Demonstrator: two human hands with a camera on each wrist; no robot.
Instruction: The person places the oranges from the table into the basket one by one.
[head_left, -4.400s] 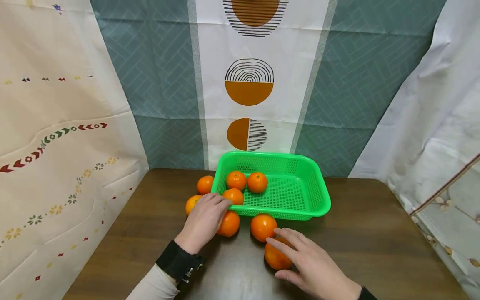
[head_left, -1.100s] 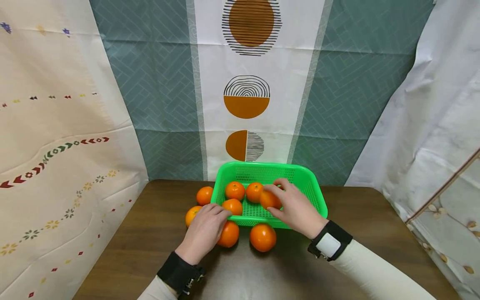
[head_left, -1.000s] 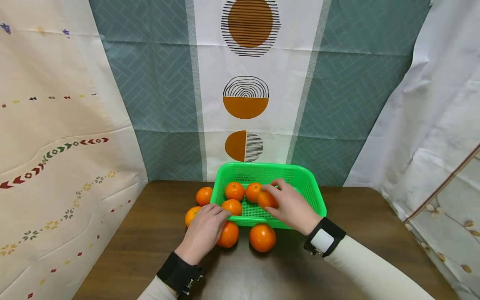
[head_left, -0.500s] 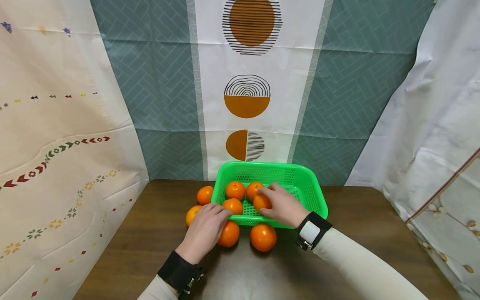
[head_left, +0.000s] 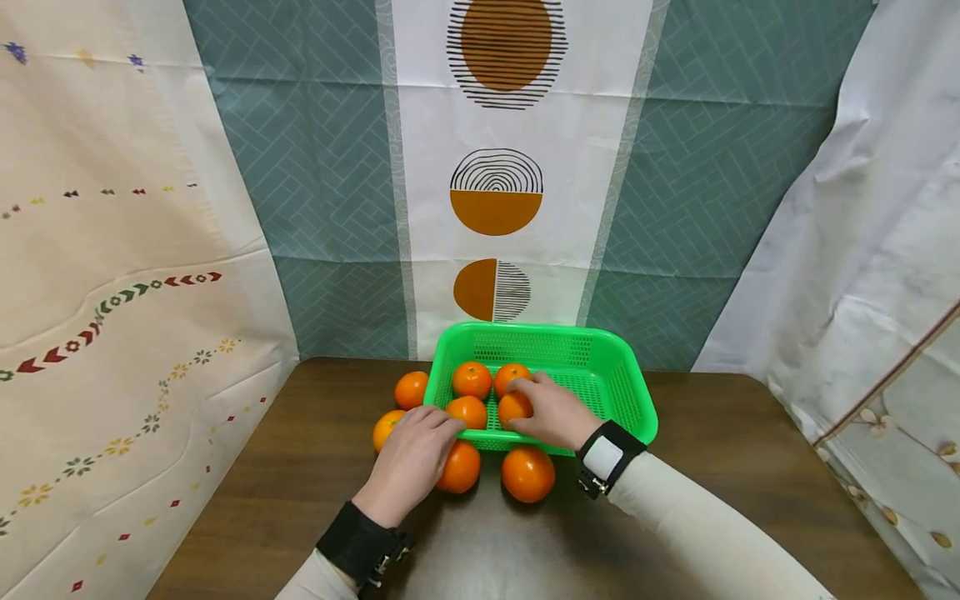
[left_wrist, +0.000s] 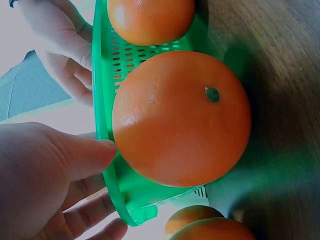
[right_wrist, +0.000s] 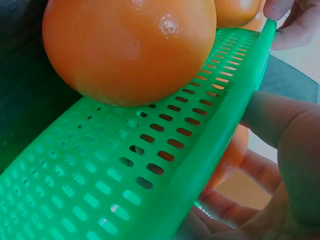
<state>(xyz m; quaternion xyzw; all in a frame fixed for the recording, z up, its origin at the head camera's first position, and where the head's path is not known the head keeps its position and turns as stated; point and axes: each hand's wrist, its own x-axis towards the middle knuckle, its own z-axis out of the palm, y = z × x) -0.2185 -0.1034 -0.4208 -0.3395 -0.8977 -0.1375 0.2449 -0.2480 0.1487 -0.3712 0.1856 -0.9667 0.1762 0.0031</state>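
Observation:
The green plastic basket [head_left: 585,387] stands on the table with several oranges inside. My left hand [head_left: 408,454] grips its front-left rim, thumb outside and fingers over the edge in the left wrist view. My right hand [head_left: 555,412] reaches over the front rim and holds an orange [head_left: 514,408] low in the basket, beside another orange [head_left: 468,411]. In the right wrist view, that held orange [right_wrist: 235,152] is partly hidden behind the basket wall. Two more oranges, a left one [head_left: 459,468] and a right one [head_left: 528,474], sit on the table before the basket.
Left of the basket lie two oranges, a rear one [head_left: 412,389] and a nearer one [head_left: 386,427] partly covered by my left hand. Further back in the basket rest two more, one [head_left: 472,379] beside the other [head_left: 512,377]. Patterned cloth [head_left: 330,250] hangs behind the brown table [head_left: 712,467].
My right hand has taken an orange from the table's front into the basket, then moved it left and slightly down beside the other oranges. The left hand stays on the rim.

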